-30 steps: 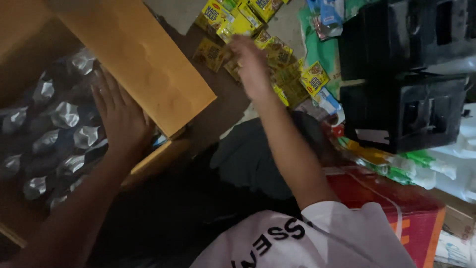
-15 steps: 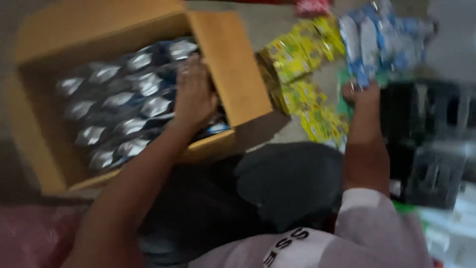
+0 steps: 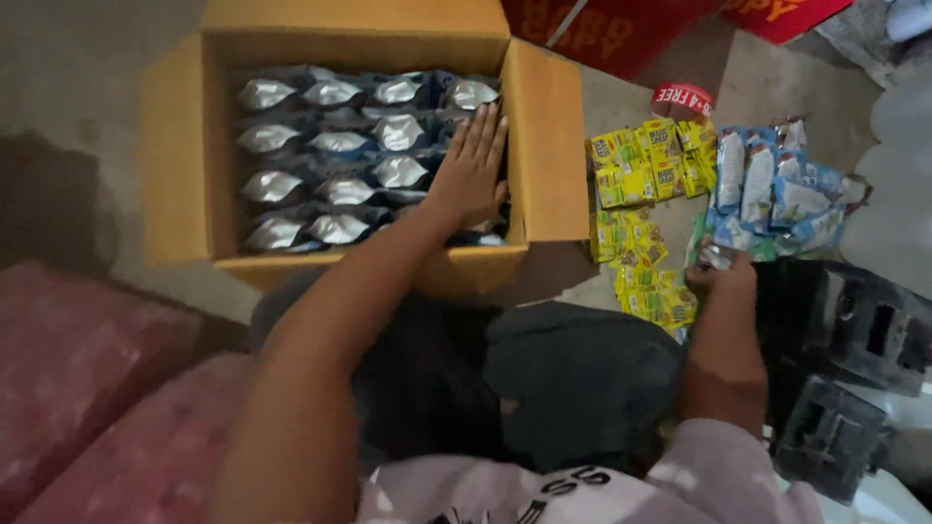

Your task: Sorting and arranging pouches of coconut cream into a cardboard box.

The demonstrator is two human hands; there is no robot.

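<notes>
Hidden packets, cropped edges, a blurred grip

The left hand (image 3: 473, 167) lies flat over the packets at the cardboard box's (image 3: 549, 146) 4 o'clock corner, hiding them. The right hand (image 3: 720, 281) closes on something in the blue-and-white packets (image 3: 777, 189); which one is too blurred to tell. At 12 to 1 o'clock the red packaging (image 3: 621, 34) is cut by the top edge; the black crates (image 3: 854, 330) run off at 4 o'clock.

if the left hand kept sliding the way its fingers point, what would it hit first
Probably the silver packet just beyond the fingertips of the left hand, then the far wall of the cardboard box; depth is hard to judge.
</notes>
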